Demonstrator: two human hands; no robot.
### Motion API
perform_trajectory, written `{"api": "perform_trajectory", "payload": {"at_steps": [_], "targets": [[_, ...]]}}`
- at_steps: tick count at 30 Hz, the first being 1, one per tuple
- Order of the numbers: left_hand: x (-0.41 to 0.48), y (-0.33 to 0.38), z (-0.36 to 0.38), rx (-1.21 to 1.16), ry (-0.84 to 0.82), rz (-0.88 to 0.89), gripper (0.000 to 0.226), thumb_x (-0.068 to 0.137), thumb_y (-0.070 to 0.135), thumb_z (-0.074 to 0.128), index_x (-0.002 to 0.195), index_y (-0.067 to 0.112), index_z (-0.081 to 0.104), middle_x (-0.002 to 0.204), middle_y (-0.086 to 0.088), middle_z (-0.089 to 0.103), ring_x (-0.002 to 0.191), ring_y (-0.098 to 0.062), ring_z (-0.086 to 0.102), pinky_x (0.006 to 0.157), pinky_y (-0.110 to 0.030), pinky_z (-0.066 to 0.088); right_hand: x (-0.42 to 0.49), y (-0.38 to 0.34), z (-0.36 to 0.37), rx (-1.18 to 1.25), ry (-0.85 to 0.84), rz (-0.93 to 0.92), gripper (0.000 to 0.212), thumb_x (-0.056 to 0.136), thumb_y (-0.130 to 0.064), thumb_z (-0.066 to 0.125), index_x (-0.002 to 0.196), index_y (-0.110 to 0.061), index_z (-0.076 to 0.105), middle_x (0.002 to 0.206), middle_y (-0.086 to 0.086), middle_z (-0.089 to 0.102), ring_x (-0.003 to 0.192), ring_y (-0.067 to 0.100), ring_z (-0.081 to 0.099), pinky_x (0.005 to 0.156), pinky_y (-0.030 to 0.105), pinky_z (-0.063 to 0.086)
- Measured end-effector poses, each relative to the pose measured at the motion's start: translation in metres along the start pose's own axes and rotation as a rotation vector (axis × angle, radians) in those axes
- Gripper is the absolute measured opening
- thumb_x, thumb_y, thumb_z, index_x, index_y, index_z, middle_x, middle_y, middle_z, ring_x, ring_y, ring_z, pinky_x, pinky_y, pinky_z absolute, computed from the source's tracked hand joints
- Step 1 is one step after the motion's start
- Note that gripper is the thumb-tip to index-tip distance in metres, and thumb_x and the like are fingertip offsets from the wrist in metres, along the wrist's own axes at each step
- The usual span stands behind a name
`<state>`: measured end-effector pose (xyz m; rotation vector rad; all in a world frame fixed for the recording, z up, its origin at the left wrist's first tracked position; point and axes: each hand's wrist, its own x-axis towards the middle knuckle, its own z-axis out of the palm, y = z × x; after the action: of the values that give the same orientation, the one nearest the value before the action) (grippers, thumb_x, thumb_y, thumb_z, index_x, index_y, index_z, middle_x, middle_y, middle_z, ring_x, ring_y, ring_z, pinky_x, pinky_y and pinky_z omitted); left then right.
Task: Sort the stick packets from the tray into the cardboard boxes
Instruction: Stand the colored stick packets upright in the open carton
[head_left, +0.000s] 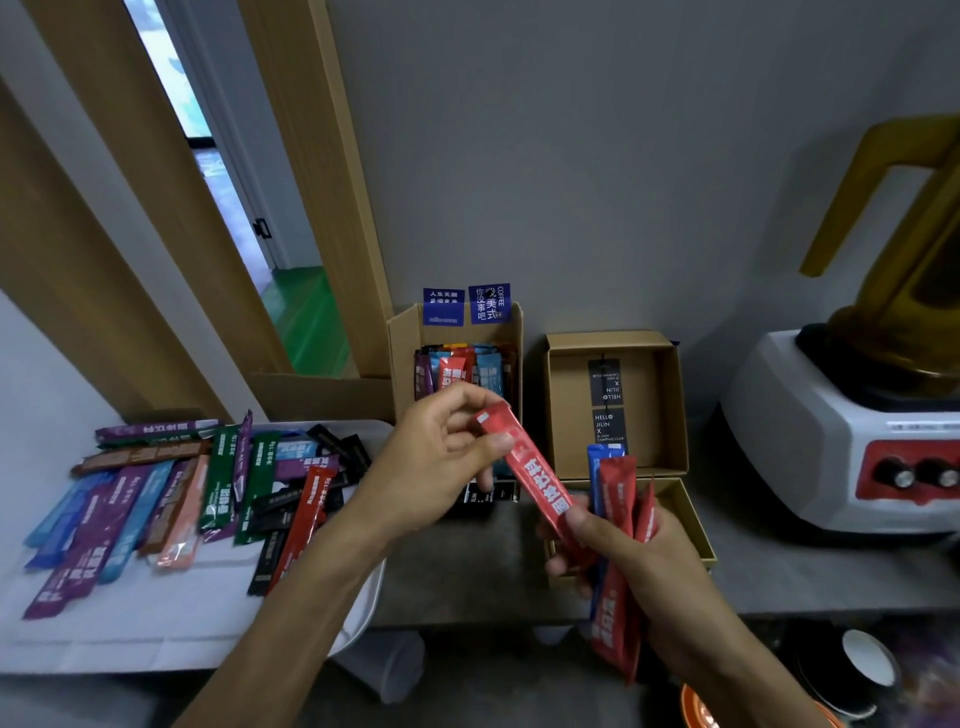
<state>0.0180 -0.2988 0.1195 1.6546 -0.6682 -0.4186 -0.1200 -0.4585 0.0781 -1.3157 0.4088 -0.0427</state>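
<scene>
While both hands share red foil stick packet (530, 470) above grey counter, I read it as light, limp, slick. Left hand (441, 457) pinches top end; right hand (618, 545) pinches bottom end, also clutching bundle of red and blue packets (615, 519). Best grip: flat sealed ends, not middle. More packets on white tray (218, 613); upright brown cardboard box (457, 343) part-filled, open flat cardboard box (613, 405) just beyond.
</scene>
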Motion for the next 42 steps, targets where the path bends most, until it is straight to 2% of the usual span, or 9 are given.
{"api": "perform_trajectory", "payload": {"at_steps": [6,12,14,17,20,25,32,38,42], "targets": [[0.0,-0.007,-0.012,0.021,0.042,0.03,0.03,0.093,-0.012,0.048,0.083,0.012,0.062,0.099,-0.001,0.071,0.097,-0.012,0.067,0.078,-0.026,0.054,0.004,0.007,-0.002,0.143,0.013,0.107,0.04,0.076,-0.017,0.072,0.112,-0.005,0.064,0.09,0.018,0.072,0.067,0.021,0.069,0.054,0.027,0.051],[-0.006,-0.016,-0.015,0.061,0.152,0.013,0.024,0.096,0.002,0.055,0.112,0.018,0.064,0.108,0.003,0.069,0.098,-0.01,0.068,0.084,-0.033,0.057,0.005,0.005,0.003,0.022,0.216,0.015,0.034,0.07,-0.017,0.076,0.103,-0.017,0.066,0.1,0.006,0.071,0.083,0.019,0.072,0.068,0.029,0.052],[-0.008,-0.014,-0.015,0.235,0.191,0.069,0.025,0.096,0.014,0.06,0.118,0.025,0.061,0.115,0.009,0.065,0.107,-0.004,0.062,0.092,-0.025,0.053,0.005,0.004,0.005,0.007,0.215,-0.009,0.029,0.074,-0.014,0.076,0.102,-0.016,0.067,0.099,0.006,0.071,0.082,0.018,0.073,0.069,0.029,0.052],[-0.01,-0.007,-0.014,0.788,0.128,0.341,0.037,0.094,0.03,0.062,0.131,0.03,0.059,0.131,0.014,0.055,0.122,-0.001,0.043,0.099,-0.019,0.033,0.004,0.003,0.008,-0.02,0.206,-0.056,0.032,0.069,-0.017,0.077,0.099,-0.015,0.067,0.09,0.001,0.073,0.08,0.013,0.073,0.068,0.024,0.052],[-0.011,-0.001,-0.011,1.049,-0.055,0.338,0.032,0.095,0.038,0.059,0.126,0.037,0.061,0.115,0.023,0.059,0.109,-0.001,0.037,0.088,-0.027,0.028,0.006,0.002,0.006,-0.052,0.248,-0.108,0.03,0.073,-0.015,0.078,0.101,-0.017,0.066,0.094,0.001,0.073,0.085,0.013,0.073,0.067,0.023,0.054],[-0.018,-0.013,-0.004,0.747,-0.035,0.168,0.015,0.093,0.032,0.063,0.106,0.038,0.066,0.095,0.026,0.054,0.102,0.004,0.043,0.086,-0.022,0.036,0.012,0.001,0.004,0.027,0.313,-0.142,0.047,0.069,-0.03,0.075,0.112,-0.022,0.061,0.103,0.005,0.071,0.091,0.018,0.071,0.069,0.027,0.053],[-0.018,-0.017,0.003,0.729,-0.125,0.1,0.014,0.094,0.04,0.061,0.107,0.039,0.064,0.095,0.026,0.055,0.101,0.009,0.044,0.082,-0.015,0.038,0.022,-0.011,0.009,-0.049,0.252,-0.182,0.047,0.069,-0.032,0.075,0.112,-0.019,0.061,0.096,0.0,0.074,0.086,0.008,0.073,0.064,0.019,0.055],[0.0,-0.044,0.007,0.44,0.304,-0.034,0.004,0.095,0.025,0.061,0.099,0.025,0.061,0.094,0.007,0.066,0.081,0.0,0.064,0.059,-0.01,0.05,0.03,-0.019,0.016,-0.055,0.218,-0.247,0.021,0.088,-0.02,0.069,0.108,-0.023,0.065,0.092,-0.003,0.075,0.085,0.014,0.074,0.063,0.019,0.057],[0.032,-0.068,0.006,0.456,0.385,-0.086,0.001,0.098,0.023,0.057,0.097,0.024,0.057,0.098,0.005,0.065,0.091,-0.01,0.067,0.067,-0.018,0.054,0.03,-0.006,0.019,-0.05,0.242,-0.165,0.019,0.091,-0.028,0.065,0.11,-0.026,0.065,0.09,0.003,0.072,0.085,0.016,0.072,0.076,0.03,0.056]]}}
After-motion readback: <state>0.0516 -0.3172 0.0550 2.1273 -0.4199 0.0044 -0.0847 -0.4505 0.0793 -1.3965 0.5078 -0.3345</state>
